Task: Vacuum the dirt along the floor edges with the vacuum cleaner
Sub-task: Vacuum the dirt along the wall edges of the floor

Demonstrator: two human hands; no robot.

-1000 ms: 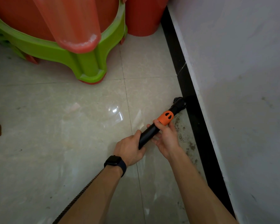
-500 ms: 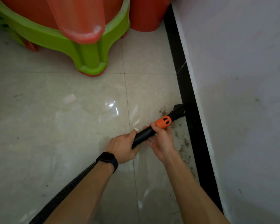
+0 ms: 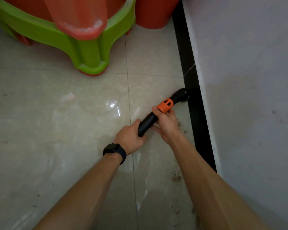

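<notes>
Black plastic vacuum wand with an orange collar [image 3: 150,121] is gripped by both hands, left hand [image 3: 130,138] low, right hand [image 3: 166,124] by the collar, nozzle touching the black baseboard [image 3: 194,100]; dirt specks [image 3: 176,177] nearby.

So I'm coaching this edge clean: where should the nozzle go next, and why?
Probably draw the nozzle back toward the person along the black baseboard. Dirt specks lie on the tile beside it, nearer than the nozzle, and both the left hand and right hand already grip the tube.
</notes>
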